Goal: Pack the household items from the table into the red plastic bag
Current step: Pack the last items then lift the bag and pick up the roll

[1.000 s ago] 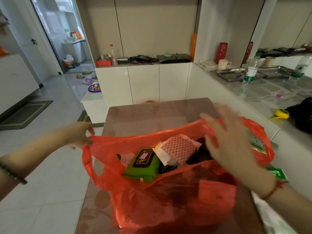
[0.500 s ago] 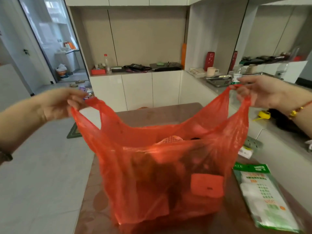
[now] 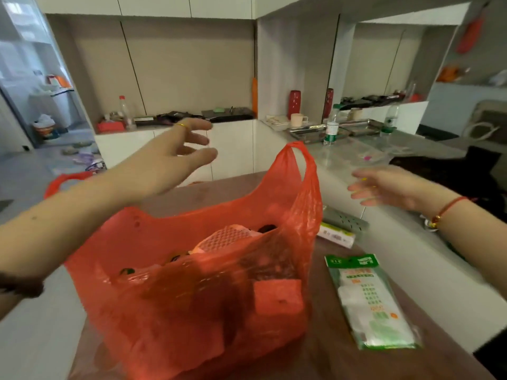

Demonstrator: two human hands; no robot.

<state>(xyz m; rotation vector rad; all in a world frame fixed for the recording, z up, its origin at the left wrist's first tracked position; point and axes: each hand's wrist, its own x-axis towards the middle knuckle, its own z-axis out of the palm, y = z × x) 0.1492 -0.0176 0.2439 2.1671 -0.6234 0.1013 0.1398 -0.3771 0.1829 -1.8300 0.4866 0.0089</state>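
Observation:
The red plastic bag [image 3: 192,292] stands on the brown table [image 3: 343,360], bulging with several items; a checked pink packet [image 3: 227,237] shows at its mouth. Both handles stand free, one up at the right, one drooping behind my left forearm. My left hand [image 3: 170,157] hovers above the bag's far left, fingers spread, holding nothing. My right hand [image 3: 384,187] floats to the right of the bag, open and empty. A green-and-white packet [image 3: 370,300] lies flat on the table right of the bag. A small white box [image 3: 336,237] lies beyond it.
A grey power strip [image 3: 345,220] sits at the table's right edge against a white counter [image 3: 411,242]. A water bottle [image 3: 332,127] and steel trays [image 3: 310,131] stand on the counter behind. Floor drops away left of the table.
Both hands have let go of the bag's handles and pulled apart from them. The bag has sagged back down onto the table.

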